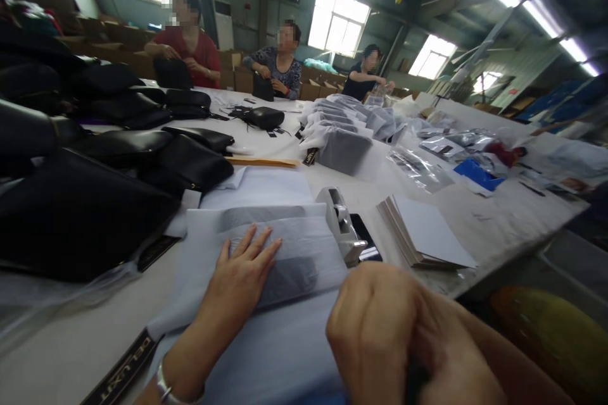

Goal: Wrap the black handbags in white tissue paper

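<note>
My left hand (242, 275) lies flat with fingers spread on white tissue paper (204, 228). A dark bag (292, 275) shows through the folded sheet beneath it. Close to the camera, my right hand (384, 329) is curled into a closed shape; whatever its fingers hold, if anything, is hidden. A grey tape dispenser (339, 221) stands just beyond the paper's right edge, with a dark phone-like object (365, 237) beside it. A black tag with gold lettering (123, 367) sticks out at the lower left of the paper.
Black bags (85, 215) are heaped on the left. A stack of white boards (432, 231) lies to the right, near the table edge. Farther back are paper-wrapped bags (344, 149) and clear plastic sleeves (420, 168). Several co-workers (280, 63) are across the table.
</note>
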{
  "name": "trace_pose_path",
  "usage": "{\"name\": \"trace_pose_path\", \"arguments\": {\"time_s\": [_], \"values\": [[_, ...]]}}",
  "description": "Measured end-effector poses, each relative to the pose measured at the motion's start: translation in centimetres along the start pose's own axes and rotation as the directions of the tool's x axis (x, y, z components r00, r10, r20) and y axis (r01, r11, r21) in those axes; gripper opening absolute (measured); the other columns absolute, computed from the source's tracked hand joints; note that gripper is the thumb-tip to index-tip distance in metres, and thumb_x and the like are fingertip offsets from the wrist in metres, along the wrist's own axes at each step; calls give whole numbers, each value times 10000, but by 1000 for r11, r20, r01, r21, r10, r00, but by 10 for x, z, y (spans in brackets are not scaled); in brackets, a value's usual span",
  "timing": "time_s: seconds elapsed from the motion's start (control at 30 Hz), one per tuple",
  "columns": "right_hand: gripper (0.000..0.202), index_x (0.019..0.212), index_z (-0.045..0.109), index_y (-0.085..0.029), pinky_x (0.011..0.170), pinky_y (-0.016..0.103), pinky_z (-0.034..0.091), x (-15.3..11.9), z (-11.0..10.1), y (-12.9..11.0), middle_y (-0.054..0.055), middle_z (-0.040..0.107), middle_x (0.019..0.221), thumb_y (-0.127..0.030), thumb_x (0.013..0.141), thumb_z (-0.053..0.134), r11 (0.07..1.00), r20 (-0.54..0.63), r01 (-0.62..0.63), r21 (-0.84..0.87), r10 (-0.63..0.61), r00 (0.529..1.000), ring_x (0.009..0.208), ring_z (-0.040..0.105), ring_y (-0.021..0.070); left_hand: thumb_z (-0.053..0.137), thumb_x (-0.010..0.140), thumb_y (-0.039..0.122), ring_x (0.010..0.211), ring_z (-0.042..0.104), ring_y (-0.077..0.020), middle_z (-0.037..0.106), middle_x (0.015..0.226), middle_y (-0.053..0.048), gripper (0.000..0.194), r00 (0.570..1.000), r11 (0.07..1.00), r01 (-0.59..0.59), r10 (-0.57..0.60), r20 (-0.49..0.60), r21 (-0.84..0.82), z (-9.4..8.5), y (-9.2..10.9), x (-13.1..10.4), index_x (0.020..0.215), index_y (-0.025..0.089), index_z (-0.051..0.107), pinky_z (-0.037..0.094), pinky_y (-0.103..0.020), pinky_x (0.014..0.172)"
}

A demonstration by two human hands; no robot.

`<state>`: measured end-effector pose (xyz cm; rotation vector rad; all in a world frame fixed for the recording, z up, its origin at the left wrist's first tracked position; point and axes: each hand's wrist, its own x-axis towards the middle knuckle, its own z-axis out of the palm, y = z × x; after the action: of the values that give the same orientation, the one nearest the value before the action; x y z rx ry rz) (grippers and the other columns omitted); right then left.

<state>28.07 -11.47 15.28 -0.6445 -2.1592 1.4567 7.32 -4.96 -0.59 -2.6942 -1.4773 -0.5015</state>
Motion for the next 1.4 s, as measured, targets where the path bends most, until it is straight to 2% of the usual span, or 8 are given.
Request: {"name": "trace_pose_path", "arguments": {"time_s": [0.17, 0.37, 0.7, 0.87, 1.0, 1.07, 1.2, 1.4], "values": [[316, 782, 728, -142, 595, 212, 458, 32, -52, 46, 20, 671, 676, -452, 833, 692, 964, 10, -100, -248, 106, 994, 599, 578, 102, 455, 982, 247, 1421, 359, -332, 426, 1518, -24, 407, 1000, 1000, 6, -6, 23, 5, -5, 2, 1, 1373, 327, 534, 419, -635, 1032], [267, 780, 754, -188, 523, 211, 352, 72, -114, 118, -23, 658, 609, -449, 797, 698, 693, 17, -201, -692, 295, 955, 543, 542, 98, 492, 966, 224, 1412, 378, -325, 442, 1509, -20, 418, 1000, 1000, 5, -5, 15, 12, -4, 1, 1, 1364, 344, 535, 434, -627, 1025], [433, 811, 767, -250, 524, 253, 282, 101, -127, 127, 22, 732, 712, -664, 744, 659, 335, 9, -120, -935, 358, 934, 621, 602, 162, 497, 963, 202, 1408, 385, -322, 449, 1506, -19, 429, 999, 999, 5, -7, 35, 50, -5, 3, 4, 1363, 354, 533, 445, -624, 1020], [469, 834, 753, -239, 583, 273, 338, 90, -146, 137, 71, 744, 798, -684, 695, 703, 229, -249, -339, -913, 347, 904, 746, 654, 227, 497, 964, 211, 1409, 384, -316, 456, 1502, -22, 425, 998, 999, 17, -19, 52, 37, -7, 3, 4, 1362, 357, 533, 445, -617, 1024], [226, 934, 741, -233, 670, 307, 414, 48, -156, 143, 92, 751, 925, -422, 833, 668, 165, -573, -625, -763, 274, 772, 838, 675, 247, 476, 974, 232, 1419, 367, -318, 443, 1509, -25, 411, 998, 1000, 16, -17, 68, 15, -9, 2, 4, 1363, 349, 536, 433, -620, 1032], [265, 1059, 714, -227, 745, 334, 454, 15, -150, 147, 97, 745, 1009, -387, 892, 584, 198, -670, -702, -684, 209, 712, 906, 679, 252, 471, 975, 228, 1421, 364, -317, 443, 1509, -23, 409, 998, 1000, 23, -23, 60, 6, -8, 2, 3, 1359, 348, 541, 430, -619, 1033], [358, 1043, 731, -225, 980, 407, 440, -53, -121, 156, 101, 698, 1190, -492, 876, 560, 460, -818, -767, -447, 135, 558, 1116, 630, 277, 458, 977, 221, 1420, 367, -314, 457, 1502, -27, 407, 999, 1000, 27, -26, 39, -12, -6, 3, 2, 1354, 343, 549, 425, -611, 1037], [458, 860, 790, -202, 1095, 432, 364, -89, -69, 170, 107, 624, 1330, -613, 808, 595, 730, -825, -676, 106, 444, 350, 1270, 539, 299, 443, 983, 232, 1416, 375, -308, 471, 1496, -29, 394, 1000, 1000, 11, -11, -9, -18, -4, 1, 1, 1347, 337, 553, 429, -603, 1029]]}}
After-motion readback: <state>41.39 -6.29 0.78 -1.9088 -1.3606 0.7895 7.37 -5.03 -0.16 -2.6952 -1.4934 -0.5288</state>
